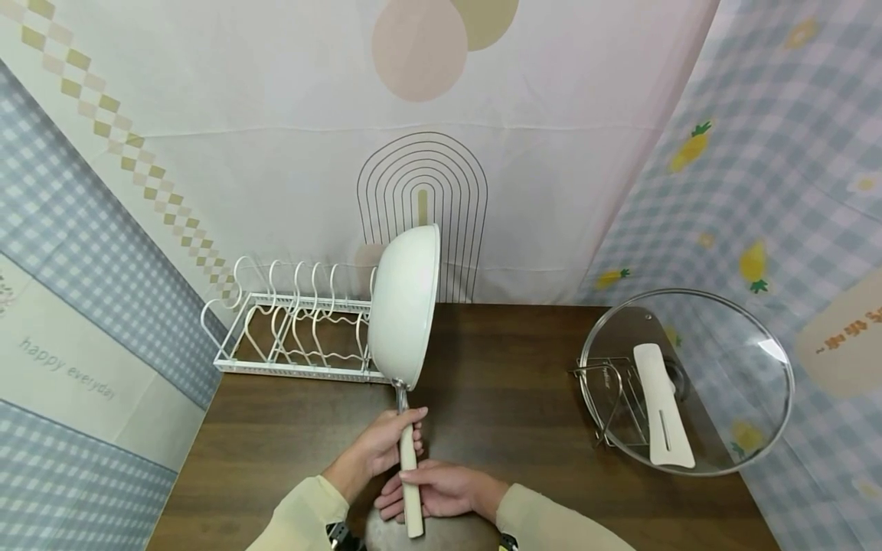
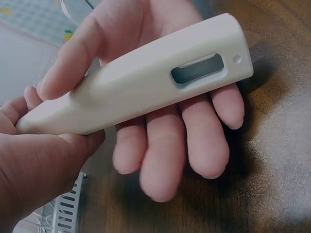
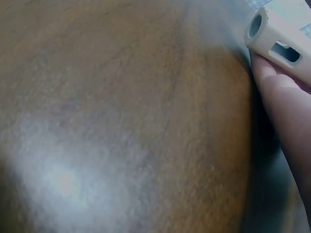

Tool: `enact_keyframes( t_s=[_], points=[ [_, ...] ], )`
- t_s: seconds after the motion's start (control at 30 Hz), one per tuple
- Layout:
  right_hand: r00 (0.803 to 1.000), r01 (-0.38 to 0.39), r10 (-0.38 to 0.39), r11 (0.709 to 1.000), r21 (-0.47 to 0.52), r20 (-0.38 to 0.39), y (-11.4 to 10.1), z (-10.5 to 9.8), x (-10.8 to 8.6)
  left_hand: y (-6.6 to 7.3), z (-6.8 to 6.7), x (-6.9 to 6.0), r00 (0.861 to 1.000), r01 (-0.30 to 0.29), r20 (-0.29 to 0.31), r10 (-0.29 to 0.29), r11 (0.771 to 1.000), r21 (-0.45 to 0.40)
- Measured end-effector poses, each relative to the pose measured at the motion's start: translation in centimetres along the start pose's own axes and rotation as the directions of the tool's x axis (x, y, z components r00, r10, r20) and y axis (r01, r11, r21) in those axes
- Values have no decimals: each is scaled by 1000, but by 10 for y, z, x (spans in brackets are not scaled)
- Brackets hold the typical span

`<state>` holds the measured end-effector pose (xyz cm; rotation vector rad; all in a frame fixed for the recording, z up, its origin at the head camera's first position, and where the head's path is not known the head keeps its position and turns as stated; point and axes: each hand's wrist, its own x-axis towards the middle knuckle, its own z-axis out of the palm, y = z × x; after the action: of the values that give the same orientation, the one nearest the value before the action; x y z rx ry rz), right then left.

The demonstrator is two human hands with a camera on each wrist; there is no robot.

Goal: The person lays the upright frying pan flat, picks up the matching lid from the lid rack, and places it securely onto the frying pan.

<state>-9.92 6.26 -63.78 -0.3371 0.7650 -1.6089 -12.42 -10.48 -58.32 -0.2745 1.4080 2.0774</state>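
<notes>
A white wok with a long cream handle is tilted up on its side at the right end of a white wire dish rack. My left hand grips the handle close to the wok. Lower down, my right hand holds the handle's end loosely, thumb over it and fingers stretched underneath. Seen from the left wrist, the slotted handle end crosses those fingers. The right wrist view catches just the handle's hollow tip and part of a hand below it.
At the right, a large glass lid with a cream grip leans on a small wire stand. Patterned cloths hang behind and beside the brown wooden table.
</notes>
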Motion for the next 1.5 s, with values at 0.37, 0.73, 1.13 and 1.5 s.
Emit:
enact_keyframes(
  t_s=[0.37, 0.73, 1.13, 1.5],
  points=[
    [998, 45, -48, 997, 61, 48, 10, -1, 7, 1, 1, -3, 1000, 5, 20, -4, 1000, -13],
    [989, 89, -95, 994, 58, 112, 17, -6, 11, 0, 3, -3, 1000, 15, 27, -15, 1000, -12],
    [993, 93, -93, 996, 9, 78, 15, -7, 13, 2, 10, -2, 997, -17, -77, 19, 999, 28],
    [994, 93, -93, 996, 9, 48, 15, -7, 12, 2, 13, -2, 992, -19, -126, 23, 999, 29]
  ],
)
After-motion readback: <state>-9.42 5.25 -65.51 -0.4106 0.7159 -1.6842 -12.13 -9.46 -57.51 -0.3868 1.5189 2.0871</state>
